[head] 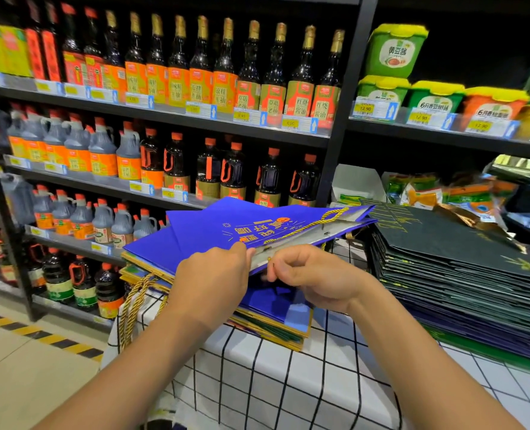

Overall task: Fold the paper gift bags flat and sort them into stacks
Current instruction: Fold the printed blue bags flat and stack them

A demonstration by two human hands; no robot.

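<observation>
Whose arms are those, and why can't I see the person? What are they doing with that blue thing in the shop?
The camera sits on the person's head and looks down, so you only see their arms. The left hand and the right hand each pinch the open edge of a blue paper gift bag with a yellow rope handle. It sits on top of a stack of flat blue bags. Beside it, on the right, lies a stack of dark green flat bags. Both stacks rest on a white cloth with black grid lines. Behind stand shelves of dark sauce bottles.
</observation>
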